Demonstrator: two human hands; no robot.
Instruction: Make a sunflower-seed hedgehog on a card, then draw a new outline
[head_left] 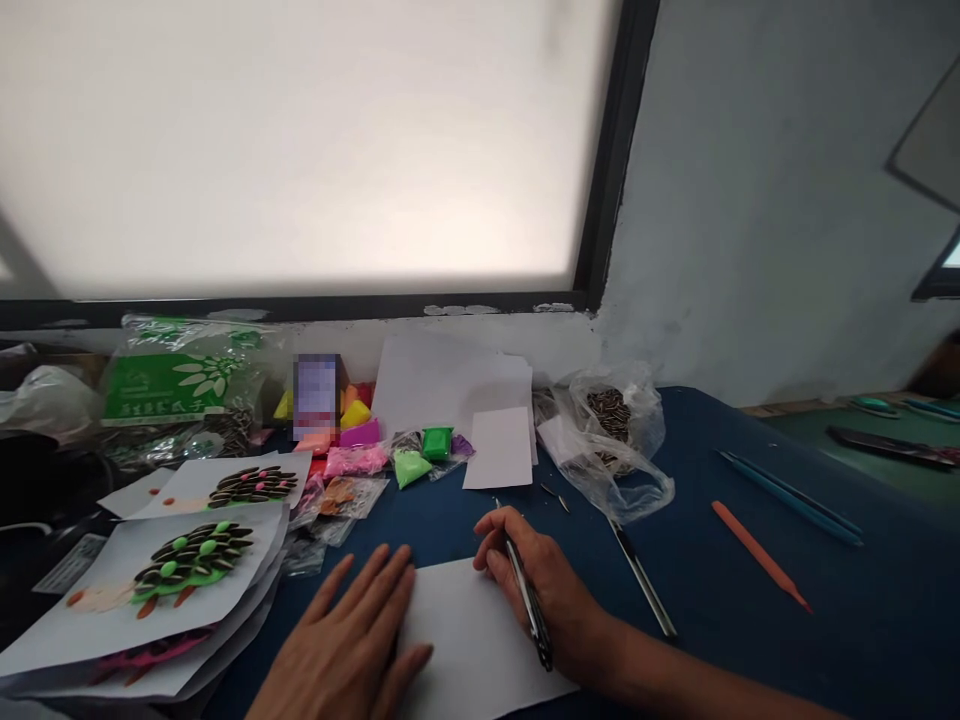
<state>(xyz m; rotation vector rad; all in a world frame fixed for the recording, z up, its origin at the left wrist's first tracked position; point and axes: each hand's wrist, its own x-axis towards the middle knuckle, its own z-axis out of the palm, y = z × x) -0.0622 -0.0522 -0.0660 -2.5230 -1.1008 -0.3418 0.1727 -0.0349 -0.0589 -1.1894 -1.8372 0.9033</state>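
Observation:
My left hand (345,640) lies flat with its fingers stretched out, at the left edge of a white sheet of paper (465,650). The sheet looks blank where it shows. Over the sheet's right side, my right hand (559,590) is closed round a dark pen (531,612) with a shiny clip. The pen's clip end leans back toward me; its writing tip is hard to make out. To my left lie stacked sheets bearing hedgehog pictures (191,565) made of striped sunflower seeds and coloured clay. A black-and-silver pen-like tool (643,580) rests right of my right hand.
Clay packets (356,460) and a green seed bag (161,385) line the back, beside white sheets (450,385) and a smaller card (499,450). A clear bag of seeds (611,430) stands back right. Blue tweezers (795,500) and an orange tool (757,552) lie right.

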